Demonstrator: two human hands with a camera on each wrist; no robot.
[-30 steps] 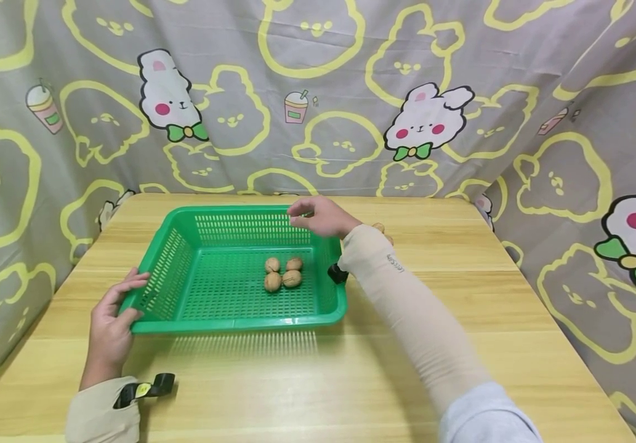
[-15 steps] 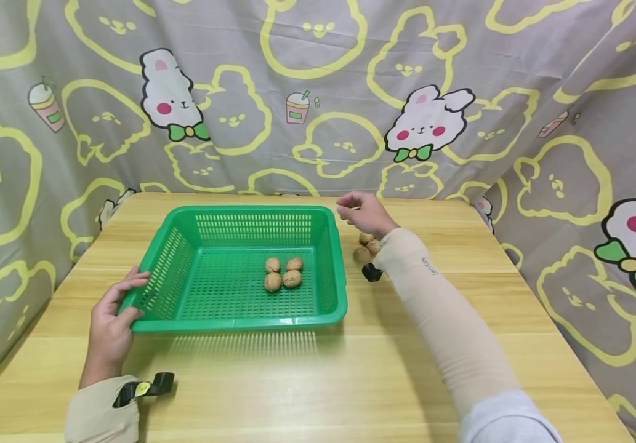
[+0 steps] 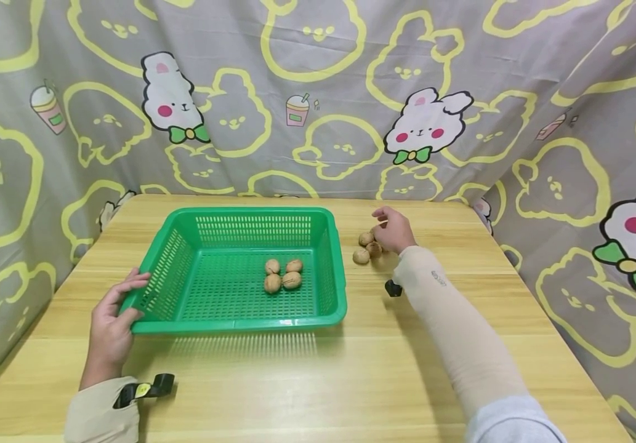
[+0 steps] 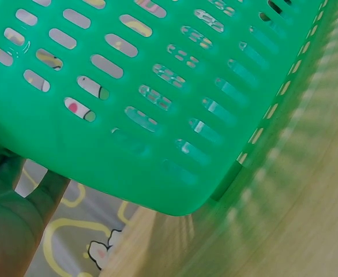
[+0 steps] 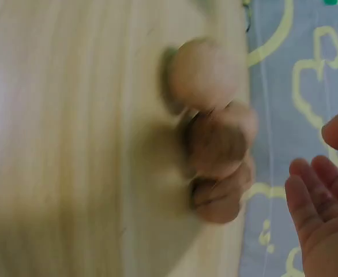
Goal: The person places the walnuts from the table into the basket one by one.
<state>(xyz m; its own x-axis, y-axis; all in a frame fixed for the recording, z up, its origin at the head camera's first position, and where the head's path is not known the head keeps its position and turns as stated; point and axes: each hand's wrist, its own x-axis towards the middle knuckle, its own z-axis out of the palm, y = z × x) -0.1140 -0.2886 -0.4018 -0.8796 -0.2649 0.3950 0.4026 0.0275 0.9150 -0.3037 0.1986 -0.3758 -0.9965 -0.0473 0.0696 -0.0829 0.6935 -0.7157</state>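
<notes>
My left hand [image 3: 110,326] grips the left rim of a green plastic basket [image 3: 229,325], which has slotted walls. Several walnuts [image 3: 292,280] lie grouped on the basket's floor, right of its middle. In the left wrist view, part of the hand [image 4: 13,219] shows at the basket's edge. On the table to the right of the basket is a cluster of walnuts [image 3: 361,256]. Just over that cluster hovers my right hand [image 3: 395,230], partly covering it. Seen from the right wrist, its fingers [image 5: 308,208] and thumb are apart with nothing between them, and the walnuts look blurred.
Everything stands on a light wooden table [image 3: 229,394]. A grey curtain [image 3: 345,92] with yellow outlines and white cartoon figures hangs behind and at both sides. Black wrist cameras sit on both sleeves, such as the left camera [image 3: 161,385].
My right hand has moved from above the basket's far right corner rightward and down to the walnuts on the table. The left hand and the basket have stayed put.
</notes>
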